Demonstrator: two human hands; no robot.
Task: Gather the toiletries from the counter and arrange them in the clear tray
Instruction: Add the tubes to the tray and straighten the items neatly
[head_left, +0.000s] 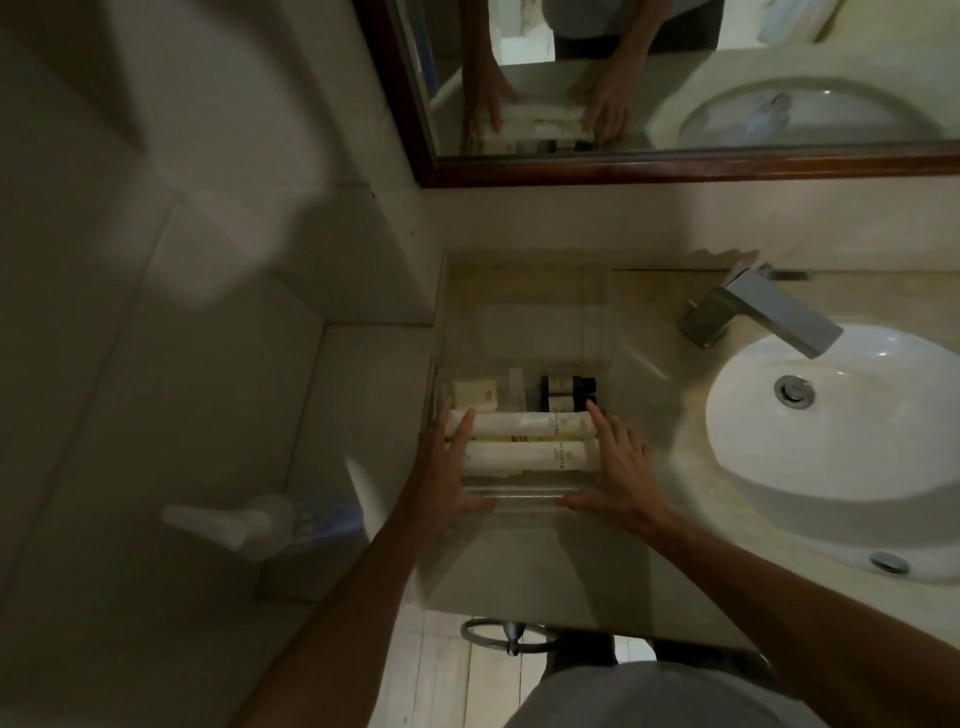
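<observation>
The clear tray sits on the beige counter left of the sink. Inside it lie two long white tubes side by side, a small cream soap packet behind them at the left, and two small dark bottles at the back right. My left hand rests flat against the tray's left side, fingers touching the ends of the tubes. At the right side my right hand lies with fingers spread, the index finger reaching toward the dark bottles. Neither hand grips anything that I can see.
A white oval sink with a square chrome faucet lies to the right. A framed mirror hangs behind. On the ledge at the left stands a white pump bottle. A towel ring hangs below the counter edge.
</observation>
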